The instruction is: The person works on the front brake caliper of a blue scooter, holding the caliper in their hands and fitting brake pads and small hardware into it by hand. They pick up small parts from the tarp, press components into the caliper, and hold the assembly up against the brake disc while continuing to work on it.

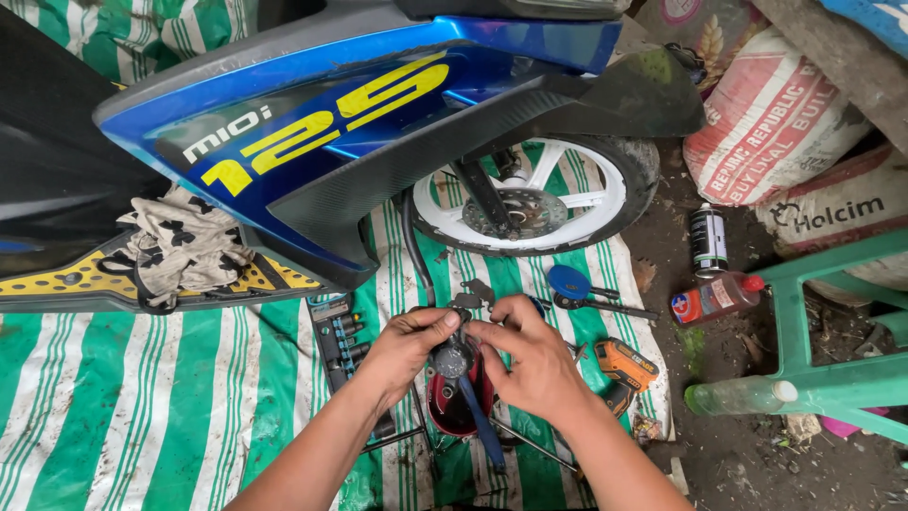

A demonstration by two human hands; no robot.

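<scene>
My left hand (405, 346) and my right hand (532, 358) meet over a small dark metal part (452, 358), both gripping it from either side. A blue-handled tool (482, 428) hangs down from the part, over a red bowl-like container (452, 405) on the tarp. Just beyond my hands stands the front wheel (541, 203) of a blue scooter (312, 114), with a white rim and a brake disc. A black hose (416, 255) runs down from the scooter toward my hands.
A green-and-white striped tarp (142, 397) covers the ground. On it lie a socket set (339, 341), an orange power tool (624, 364), a blue-capped tool (572, 284). A spray can (707, 238), a red fluid bottle (717, 298), sacks (771, 123) and a green stool (813, 331) stand right. A rag (180, 246) lies on the footboard.
</scene>
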